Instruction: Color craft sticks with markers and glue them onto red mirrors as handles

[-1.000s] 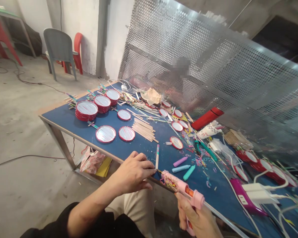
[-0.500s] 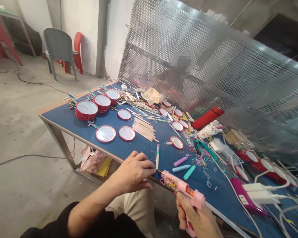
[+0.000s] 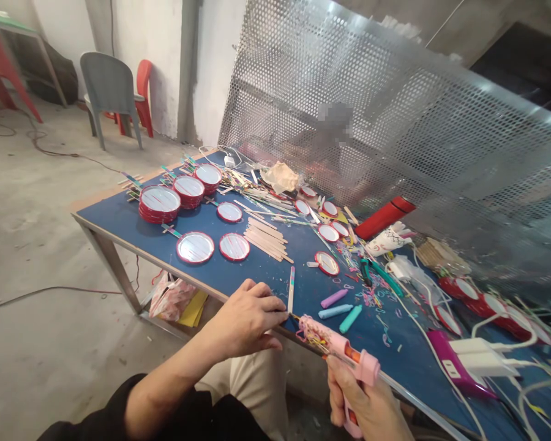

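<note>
My right hand [image 3: 360,398] is wrapped around the handle of a pink hot glue gun [image 3: 337,346]. The gun's nozzle meets the near end of a wooden craft stick [image 3: 291,291] that has coloured marks towards its far end. At that same near end, the fingertips of my left hand [image 3: 254,315] hold the stick down by the table edge. Beyond them lie several bare craft sticks [image 3: 266,239] in a row. Round white discs with red rims, one of them a loose disc [image 3: 234,247], rest to the left.
Stacked red-rimmed discs [image 3: 160,205] with stick handles stand on the blue table [image 3: 114,223]. To the right are crayon-like sticks [image 3: 335,311], teal-handled pliers [image 3: 386,278], a red bottle [image 3: 386,217] and a purple power strip [image 3: 457,367] with cables. A perforated metal panel [image 3: 395,122] rises behind.
Almost nothing differs. Both hands, the glue gun and the craft stick keep their places; the blurred figure behind the panel has shifted slightly.
</note>
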### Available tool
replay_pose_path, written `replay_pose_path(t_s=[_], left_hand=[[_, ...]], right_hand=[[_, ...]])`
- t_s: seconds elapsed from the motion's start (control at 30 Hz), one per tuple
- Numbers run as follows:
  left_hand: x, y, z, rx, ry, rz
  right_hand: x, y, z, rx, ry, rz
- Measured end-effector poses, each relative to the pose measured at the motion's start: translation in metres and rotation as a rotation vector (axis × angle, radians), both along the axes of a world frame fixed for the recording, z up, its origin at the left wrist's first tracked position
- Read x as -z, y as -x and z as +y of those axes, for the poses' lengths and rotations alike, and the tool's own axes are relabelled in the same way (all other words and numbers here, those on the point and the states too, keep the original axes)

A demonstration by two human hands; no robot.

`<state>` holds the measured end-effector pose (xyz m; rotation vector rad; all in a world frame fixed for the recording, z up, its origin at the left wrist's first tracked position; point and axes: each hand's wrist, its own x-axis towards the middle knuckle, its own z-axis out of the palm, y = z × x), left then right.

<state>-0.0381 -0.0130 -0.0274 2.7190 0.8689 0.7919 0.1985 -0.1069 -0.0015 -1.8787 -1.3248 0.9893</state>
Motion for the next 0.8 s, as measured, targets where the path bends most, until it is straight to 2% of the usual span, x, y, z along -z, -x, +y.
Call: replay_pose_path(t_s=[0.17,0.4,0.53,0.8], left_hand=[[-0.002,0.000,0.000,0.001,0.007,0.001],[-0.001,0.000,0.000,0.001,0.008,0.003],[-0.001,0.000,0.000,-0.001,0.008,0.009],[-0.002,0.000,0.000,0.010,0.012,0.002]], right_hand=[[0.001,0.001,0.001,0.045,0.005,0.100],[0.005,0.000,0.008,0.037,-0.024,0.122],[0.007,-0.003,0.014,-0.010,0.014,0.125],[0.000,0.006,0.017,0.056,-0.063,0.176]])
